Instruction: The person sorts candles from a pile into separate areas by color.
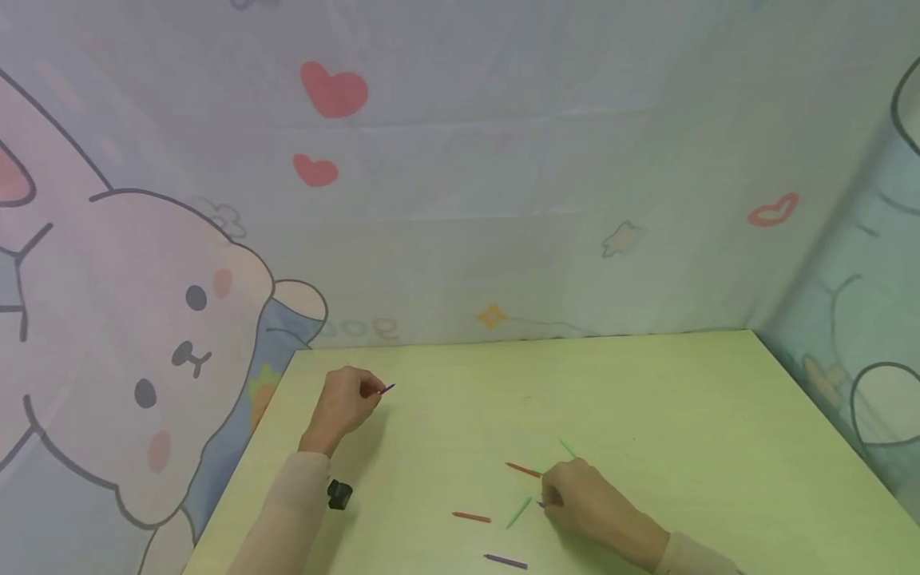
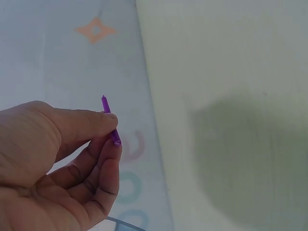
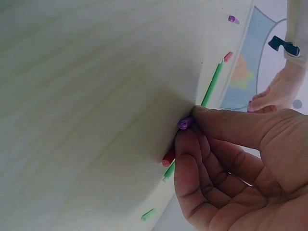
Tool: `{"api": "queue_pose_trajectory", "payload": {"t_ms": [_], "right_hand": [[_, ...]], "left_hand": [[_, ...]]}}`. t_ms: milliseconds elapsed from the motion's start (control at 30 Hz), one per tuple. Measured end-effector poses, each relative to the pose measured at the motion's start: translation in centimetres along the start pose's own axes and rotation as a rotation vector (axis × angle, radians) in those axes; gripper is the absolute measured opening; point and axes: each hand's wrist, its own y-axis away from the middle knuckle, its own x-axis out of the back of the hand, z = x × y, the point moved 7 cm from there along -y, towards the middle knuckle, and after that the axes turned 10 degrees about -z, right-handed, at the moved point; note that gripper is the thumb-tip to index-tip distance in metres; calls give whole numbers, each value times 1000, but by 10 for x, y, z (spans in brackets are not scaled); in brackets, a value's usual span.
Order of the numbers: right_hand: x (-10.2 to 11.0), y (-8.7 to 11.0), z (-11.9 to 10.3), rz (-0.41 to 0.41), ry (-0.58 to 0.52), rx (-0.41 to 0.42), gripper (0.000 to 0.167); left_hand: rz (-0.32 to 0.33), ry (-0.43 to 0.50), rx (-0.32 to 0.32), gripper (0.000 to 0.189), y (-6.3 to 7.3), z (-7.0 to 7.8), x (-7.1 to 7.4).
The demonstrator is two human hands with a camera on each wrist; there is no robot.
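In the head view, the left grip (image 1: pixel 345 399) is pinching a purple stick (image 1: pixel 388 389) over the table's (image 1: pixel 668 399) ten o'clock side, and the right grip (image 1: pixel 585 499) is tightly pinching another purple stick (image 1: pixel 541 505). In the left wrist view, the first stick is pointing toward twelve; in the right wrist view, a green stick (image 3: pixel 212 85) is lying toward one o'clock.
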Motion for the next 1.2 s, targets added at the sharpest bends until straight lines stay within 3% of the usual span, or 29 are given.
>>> {"api": "queue_pose_trajectory", "payload": {"t_ms": [300, 633, 967, 1200], "right_hand": [[2, 0, -1, -4, 3, 4, 20], [1, 0, 0, -13, -15, -6, 22], [2, -1, 2, -16, -11, -16, 21], [1, 0, 1, -21, -3, -24, 22]], "left_hand": [[-13, -20, 28, 10, -2, -25, -14], [-10, -39, 19, 11, -3, -38, -26], [13, 5, 87, 15, -3, -53, -27], [11, 32, 39, 16, -7, -70, -39]]}}
